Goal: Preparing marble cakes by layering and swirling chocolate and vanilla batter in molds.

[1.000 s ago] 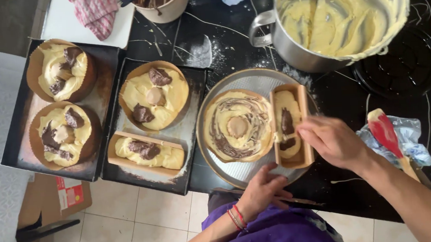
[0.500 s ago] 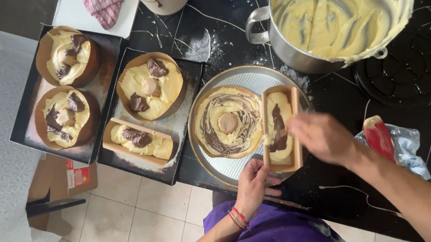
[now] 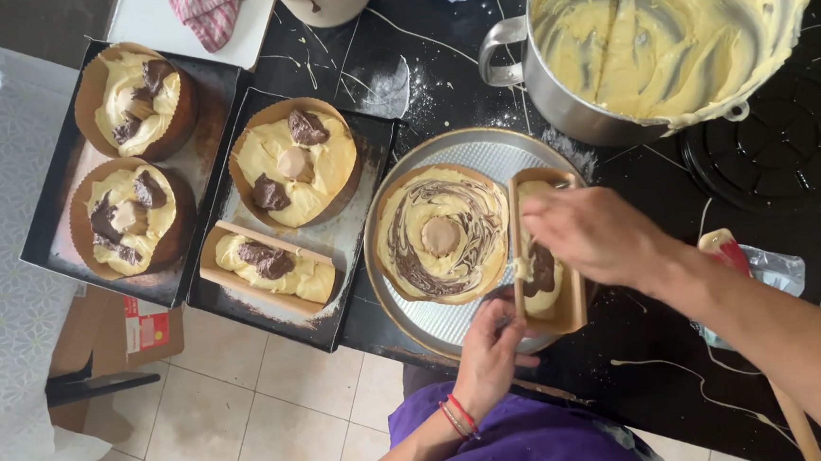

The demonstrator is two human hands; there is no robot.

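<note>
My left hand (image 3: 488, 357) grips the near edge of a round silver tray (image 3: 482, 155). On the tray sit a round paper mould of marbled yellow and brown batter (image 3: 441, 233) and a narrow rectangular paper mould (image 3: 547, 251). My right hand (image 3: 593, 234) hovers over the rectangular mould, fingers pinched on a thin stick that dips into its batter; the stick is mostly hidden.
Two dark trays (image 3: 55, 238) (image 3: 339, 306) at left hold more filled moulds. A big steel pot (image 3: 664, 35) smeared with yellow batter stands at the back right on the black counter (image 3: 664, 338). A red spatula (image 3: 730, 258) lies at right. Tiled floor (image 3: 251, 421) shows below.
My right hand has slid down along the rectangular mould toward me. The view has shifted slightly, and my left hand stays on the tray's edge.
</note>
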